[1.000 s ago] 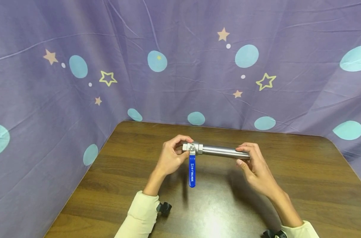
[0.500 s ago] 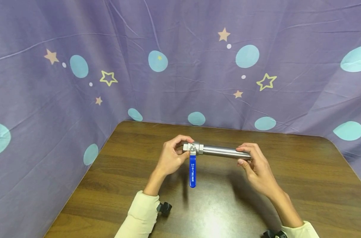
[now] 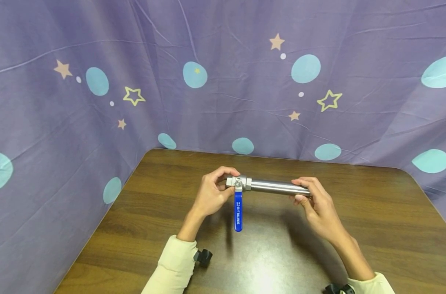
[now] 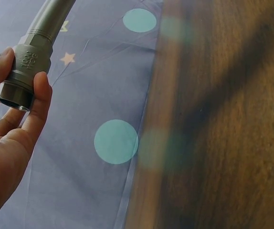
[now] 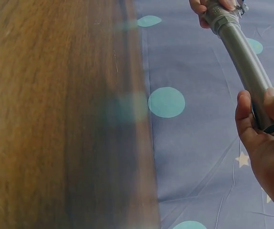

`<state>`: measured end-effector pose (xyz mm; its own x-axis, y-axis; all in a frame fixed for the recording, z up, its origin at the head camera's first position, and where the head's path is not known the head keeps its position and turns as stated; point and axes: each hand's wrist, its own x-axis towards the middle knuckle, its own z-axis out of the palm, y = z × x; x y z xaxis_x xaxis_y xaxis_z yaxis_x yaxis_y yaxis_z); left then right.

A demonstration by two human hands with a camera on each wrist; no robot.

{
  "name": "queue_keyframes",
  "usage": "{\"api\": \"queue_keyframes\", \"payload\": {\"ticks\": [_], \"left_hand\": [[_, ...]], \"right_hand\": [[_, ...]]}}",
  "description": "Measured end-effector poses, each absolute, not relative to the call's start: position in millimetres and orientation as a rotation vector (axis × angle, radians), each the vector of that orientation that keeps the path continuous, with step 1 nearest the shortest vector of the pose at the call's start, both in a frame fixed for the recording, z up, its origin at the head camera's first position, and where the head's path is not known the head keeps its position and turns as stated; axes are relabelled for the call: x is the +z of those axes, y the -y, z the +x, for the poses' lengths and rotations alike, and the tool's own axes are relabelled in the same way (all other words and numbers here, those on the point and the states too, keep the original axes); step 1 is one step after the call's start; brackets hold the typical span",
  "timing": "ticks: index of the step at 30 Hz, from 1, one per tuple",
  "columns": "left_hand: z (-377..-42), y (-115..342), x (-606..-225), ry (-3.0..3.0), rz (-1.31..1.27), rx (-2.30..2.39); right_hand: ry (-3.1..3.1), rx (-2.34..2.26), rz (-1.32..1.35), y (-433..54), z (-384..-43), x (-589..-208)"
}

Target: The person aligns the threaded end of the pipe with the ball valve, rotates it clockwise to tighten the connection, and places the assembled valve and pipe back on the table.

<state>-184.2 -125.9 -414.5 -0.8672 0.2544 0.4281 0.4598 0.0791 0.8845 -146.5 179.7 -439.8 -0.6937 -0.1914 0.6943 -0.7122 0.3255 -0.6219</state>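
Observation:
A metal ball valve [image 3: 241, 182] with a blue lever [image 3: 238, 212] is held above the table in the head view, its lever pointing toward the person. My left hand [image 3: 212, 194] grips the valve body between thumb and fingers. From the valve's right side runs a straight steel pipe [image 3: 272, 186], joined end to end with it. Near the pipe's far end, my right hand [image 3: 318, 208] pinches it between thumb and fingers. The left wrist view shows the valve's open end [image 4: 15, 95]; in the right wrist view the pipe [image 5: 247, 59] slants down into the right hand's fingers.
Below the hands spreads a brown wooden table [image 3: 142, 220]. A purple curtain [image 3: 223, 118] with stars and dots hangs behind it and on the left. Black wrist mounts [image 3: 203, 257] sit by the cream sleeves [image 3: 173, 261].
The right hand's fingers have shifted slightly on the pipe, with another fingertip now showing beneath it. The left hand and valve stay almost where they were.

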Motion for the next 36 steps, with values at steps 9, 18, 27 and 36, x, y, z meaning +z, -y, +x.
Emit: {"api": "queue_keyframes", "payload": {"ticks": [9,18,27,36], "left_hand": [[-183.8,125.7,-414.3,2.185,-0.727,-1.9],[-185.0,125.9,-415.5,2.177,-0.72,-1.903],[-185.6,126.0,-416.4,2.172,-0.72,-1.906],[-184.6,125.7,-415.1,2.181,-0.706,-1.911]], "right_hand": [[2.119,1.337,0.775,-179.4,-146.7,-440.0],[2.143,1.517,0.772,-178.1,-141.4,-441.9],[2.115,1.363,0.809,-176.9,-144.1,-443.9],[2.087,1.306,0.833,-176.5,-147.3,-445.6]]}}
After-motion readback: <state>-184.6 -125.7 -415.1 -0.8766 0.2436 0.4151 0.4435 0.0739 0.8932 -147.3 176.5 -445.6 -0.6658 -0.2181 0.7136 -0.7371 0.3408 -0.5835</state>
